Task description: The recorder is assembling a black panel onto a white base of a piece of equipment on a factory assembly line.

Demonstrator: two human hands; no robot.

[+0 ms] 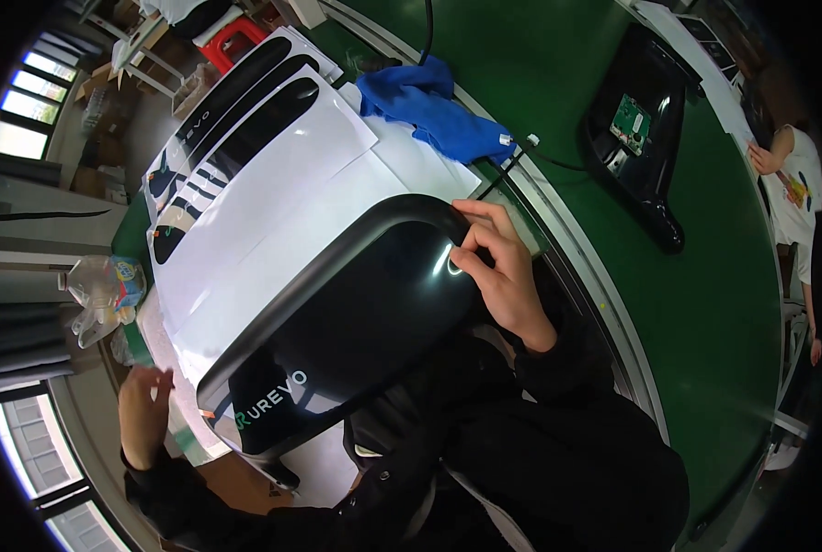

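Note:
A long glossy black panel with rounded ends and printed lettering near its left end lies tilted in front of me, its thick rim toward the white sheets. At its right end, my right hand grips it, with the thumb on the shiny face and the other fingers over the rim. My left hand is raised just off the panel's left end. Its fingers are curled in and slightly blurred, and anything between them is too small to make out. A small orange tab shows at the panel's left edge.
White sheets lie beyond the panel, with more black panels stacked at the far left. A blue cloth sits near a metal rail. On the green table, a black housing carries a green circuit board. Another person stands far right.

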